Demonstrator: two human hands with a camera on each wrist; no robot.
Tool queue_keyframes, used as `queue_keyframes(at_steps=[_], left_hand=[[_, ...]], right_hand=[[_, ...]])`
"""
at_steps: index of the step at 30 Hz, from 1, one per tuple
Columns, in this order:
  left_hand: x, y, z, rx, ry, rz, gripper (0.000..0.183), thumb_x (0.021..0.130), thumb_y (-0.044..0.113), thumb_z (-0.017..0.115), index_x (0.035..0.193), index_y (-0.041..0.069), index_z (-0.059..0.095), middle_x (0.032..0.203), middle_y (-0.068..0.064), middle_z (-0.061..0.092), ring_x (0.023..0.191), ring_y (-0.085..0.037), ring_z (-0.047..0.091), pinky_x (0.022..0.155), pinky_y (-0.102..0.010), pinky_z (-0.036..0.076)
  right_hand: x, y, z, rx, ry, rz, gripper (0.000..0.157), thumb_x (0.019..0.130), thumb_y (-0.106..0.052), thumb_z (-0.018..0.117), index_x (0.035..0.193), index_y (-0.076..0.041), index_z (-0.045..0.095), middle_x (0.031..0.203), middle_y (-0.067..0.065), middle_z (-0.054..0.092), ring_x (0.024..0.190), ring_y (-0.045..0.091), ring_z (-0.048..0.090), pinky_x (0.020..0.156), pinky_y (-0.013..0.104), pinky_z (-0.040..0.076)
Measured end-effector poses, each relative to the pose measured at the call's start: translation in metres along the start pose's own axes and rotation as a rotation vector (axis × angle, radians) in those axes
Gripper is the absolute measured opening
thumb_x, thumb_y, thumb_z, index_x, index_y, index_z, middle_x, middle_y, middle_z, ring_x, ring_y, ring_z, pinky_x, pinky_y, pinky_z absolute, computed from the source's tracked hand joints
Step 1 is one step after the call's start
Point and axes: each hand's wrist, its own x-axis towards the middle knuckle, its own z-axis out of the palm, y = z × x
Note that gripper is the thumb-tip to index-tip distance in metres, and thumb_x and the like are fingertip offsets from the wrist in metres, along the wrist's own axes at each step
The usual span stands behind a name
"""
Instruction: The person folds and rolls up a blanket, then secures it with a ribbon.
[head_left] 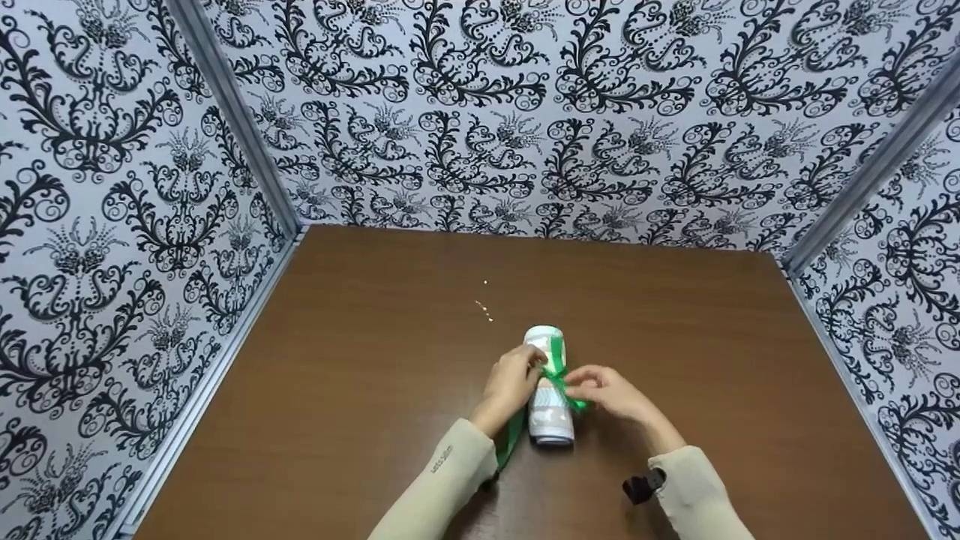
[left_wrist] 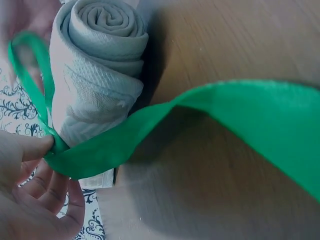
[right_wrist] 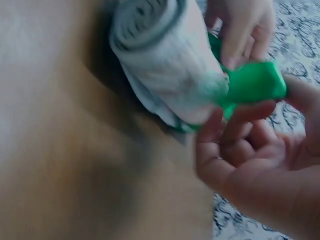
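A rolled towel (head_left: 552, 421), pale with patterned bands, lies on the table in the head view, its spiral end showing in both wrist views. Green ribbon (left_wrist: 107, 145) goes round its middle. My left hand (head_left: 512, 381) is at the towel's left side, pinching the ribbon between thumb and fingers near the crossing. From there a long ribbon tail runs off toward my left sleeve. On the other side, my right hand (head_left: 616, 394) holds a ribbon loop (right_wrist: 255, 82) between its thumb and fingers. Part of the crossing is hidden by the fingers.
The brown wooden table (head_left: 375, 337) is bordered by black-and-white patterned walls (head_left: 487, 120) with grey metal corner posts. A few small bright specks (head_left: 485, 309) show on the table beyond the towel. A black device (head_left: 643, 486) sits at my right cuff.
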Motion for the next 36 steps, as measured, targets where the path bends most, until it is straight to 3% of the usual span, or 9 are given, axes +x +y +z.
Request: queue_keyframes(at_steps=[3,7,10,13,15,17,20,26,36], left_hand=[[-0.001,-0.002,-0.001,-0.001,-0.007,0.001,0.01,0.092,0.011,0.069,0.1,0.016,0.07,0.097,0.001,0.072,0.088,-0.014,0.068,0.074,-0.026,0.054],[-0.002,-0.008,-0.004,-0.008,-0.033,-0.004,0.006,0.095,0.014,0.066,0.099,0.015,0.07,0.098,-0.002,0.071,0.09,-0.017,0.068,0.076,-0.028,0.055],[-0.005,-0.013,-0.009,-0.045,-0.063,-0.007,0.007,0.096,0.013,0.064,0.1,0.011,0.069,0.099,-0.006,0.069,0.091,-0.021,0.067,0.078,-0.032,0.054],[-0.007,-0.019,-0.015,-0.103,-0.112,-0.025,0.008,0.097,0.01,0.062,0.102,0.007,0.068,0.098,-0.009,0.068,0.087,-0.021,0.062,0.076,-0.032,0.051],[-0.009,-0.022,-0.018,-0.138,-0.153,-0.051,0.01,0.097,0.01,0.062,0.102,0.005,0.068,0.097,-0.01,0.068,0.082,-0.017,0.057,0.074,-0.03,0.048],[-0.01,-0.025,-0.022,-0.16,-0.188,-0.088,0.011,0.098,0.013,0.062,0.099,0.005,0.07,0.093,-0.008,0.069,0.076,-0.012,0.053,0.07,-0.026,0.045],[-0.011,-0.029,-0.027,-0.166,-0.184,-0.141,0.013,0.097,0.015,0.064,0.091,0.007,0.073,0.084,-0.005,0.071,0.069,-0.009,0.051,0.064,-0.023,0.044],[-0.015,-0.039,-0.035,-0.097,-0.144,-0.221,0.015,0.095,0.011,0.065,0.083,0.009,0.074,0.072,-0.003,0.07,0.061,-0.008,0.054,0.059,-0.022,0.045],[-0.018,-0.047,-0.039,0.006,-0.187,-0.273,0.015,0.097,0.021,0.064,0.087,0.015,0.073,0.079,0.001,0.069,0.067,-0.011,0.057,0.06,-0.026,0.046]], right_hand=[[-0.007,-0.003,-0.01,-0.068,-0.088,-0.015,0.026,0.094,-0.012,0.064,0.102,0.013,0.065,0.083,-0.002,0.062,0.07,0.0,0.051,0.064,0.018,0.045],[-0.016,-0.007,-0.023,-0.091,-0.007,-0.072,0.025,0.098,-0.012,0.059,0.099,0.011,0.067,0.098,0.011,0.068,0.084,-0.003,0.055,0.075,0.018,0.048],[-0.021,-0.009,-0.031,0.054,0.058,-0.09,0.025,0.1,-0.009,0.055,0.097,0.014,0.064,0.094,0.01,0.071,0.088,-0.003,0.062,0.086,0.02,0.054],[-0.025,-0.01,-0.039,0.219,0.074,-0.053,0.019,0.101,-0.011,0.055,0.089,0.0,0.064,0.072,-0.006,0.06,0.068,-0.001,0.059,0.076,0.02,0.056],[-0.028,-0.011,-0.042,0.256,0.086,-0.03,0.016,0.101,-0.013,0.056,0.086,-0.011,0.062,0.066,-0.012,0.05,0.058,0.001,0.051,0.065,0.018,0.053],[-0.032,-0.017,-0.045,0.206,0.111,-0.002,0.016,0.1,-0.014,0.058,0.085,-0.015,0.062,0.061,-0.013,0.042,0.053,0.001,0.041,0.055,0.017,0.044],[-0.036,-0.013,-0.053,0.039,0.203,0.033,0.015,0.098,-0.017,0.062,0.085,-0.009,0.063,0.058,-0.011,0.039,0.051,0.002,0.036,0.051,0.019,0.034],[-0.046,0.027,-0.066,-0.363,0.348,0.134,0.024,0.097,-0.024,0.064,0.082,-0.006,0.06,0.069,-0.003,0.04,0.058,0.008,0.033,0.057,0.026,0.03],[-0.05,0.05,-0.063,-0.413,0.324,0.236,0.022,0.099,-0.025,0.061,0.087,-0.006,0.061,0.065,-0.003,0.037,0.057,0.012,0.031,0.055,0.028,0.03]])
